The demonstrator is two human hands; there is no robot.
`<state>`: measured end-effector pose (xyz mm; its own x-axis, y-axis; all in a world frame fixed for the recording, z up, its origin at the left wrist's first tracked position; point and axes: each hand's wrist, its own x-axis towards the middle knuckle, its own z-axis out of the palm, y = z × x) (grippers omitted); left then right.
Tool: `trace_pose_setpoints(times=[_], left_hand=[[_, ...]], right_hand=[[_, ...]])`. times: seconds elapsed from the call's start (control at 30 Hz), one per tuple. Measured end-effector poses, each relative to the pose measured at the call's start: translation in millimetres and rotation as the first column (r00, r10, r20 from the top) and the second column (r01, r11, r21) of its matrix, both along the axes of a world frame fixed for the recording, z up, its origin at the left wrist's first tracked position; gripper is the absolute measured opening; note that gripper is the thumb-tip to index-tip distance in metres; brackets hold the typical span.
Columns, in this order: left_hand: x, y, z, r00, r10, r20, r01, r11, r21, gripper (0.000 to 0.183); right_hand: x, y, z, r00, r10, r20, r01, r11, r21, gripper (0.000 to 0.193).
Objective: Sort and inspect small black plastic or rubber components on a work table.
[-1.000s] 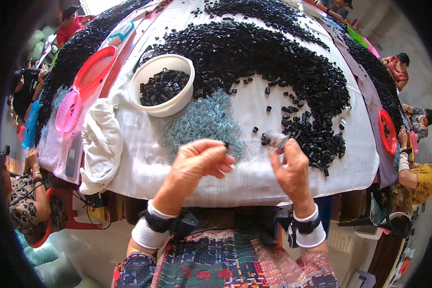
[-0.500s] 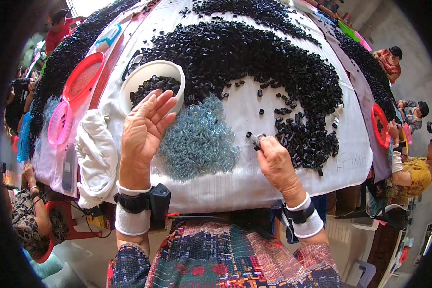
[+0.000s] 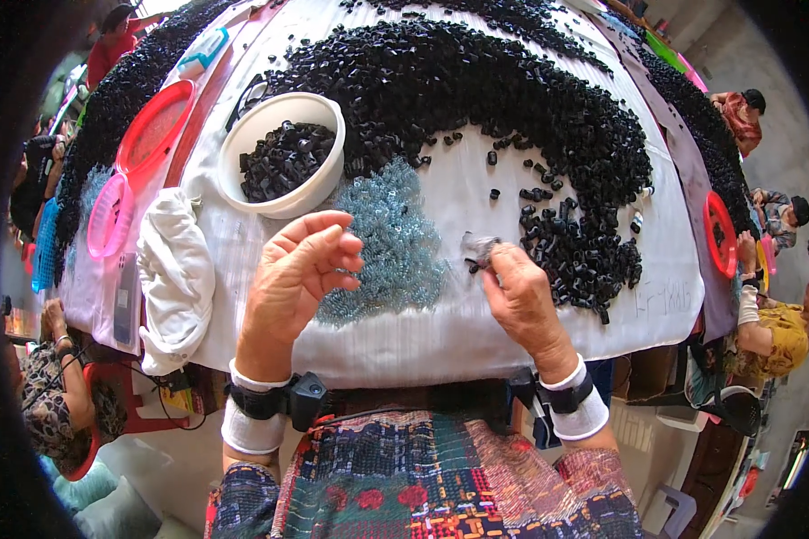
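My left hand (image 3: 298, 280) hovers at the left edge of a heap of small, clear bluish coil-like pieces (image 3: 382, 247). Its fingers are loosely curled and apart, and I see nothing in them. Just beyond it stands a round white bowl (image 3: 337, 175), partly filled with small black plastic pieces (image 3: 288, 157). My right hand (image 3: 523, 292) is closed, thumb and fingers pinching a small greyish, shiny piece (image 3: 479, 245) above the white cloth. A black bit shows beside the fingertips. What lies inside the right fist is hidden.
A wide bank of black pieces (image 3: 512, 85) curves across the white-covered table (image 3: 377, 350). At left lie a crumpled white cloth (image 3: 175, 278), a phone (image 3: 126, 305), a pink basket (image 3: 110, 216) and a red tray (image 3: 155, 130). Other people work along both sides.
My left hand has come back from over the bowl toward me, its fingers curling from an outstretched pose. My right hand stays in nearly the same place, still pinching the greyish piece.
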<state>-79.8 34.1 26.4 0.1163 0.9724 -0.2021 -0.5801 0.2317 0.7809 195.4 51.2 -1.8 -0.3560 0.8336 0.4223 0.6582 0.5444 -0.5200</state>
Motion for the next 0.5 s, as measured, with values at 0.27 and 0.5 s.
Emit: trace_pose_setpoints(times=[0.27,0.5], left_hand=[[16.1,-8.8,-3.7,0.992,-0.125,-0.009,0.124,0.99,-0.062,0.022],[16.1,-17.0,-4.6,0.988,-0.151,0.018,0.152,0.987,-0.059,0.022]], right_hand=[[2.3,-8.0,-2.3,0.998,-0.005,0.068,0.016,0.985,-0.171,0.021],[5.1,7.9,4.6,0.997,-0.082,0.004,0.082,0.996,0.029,0.02]])
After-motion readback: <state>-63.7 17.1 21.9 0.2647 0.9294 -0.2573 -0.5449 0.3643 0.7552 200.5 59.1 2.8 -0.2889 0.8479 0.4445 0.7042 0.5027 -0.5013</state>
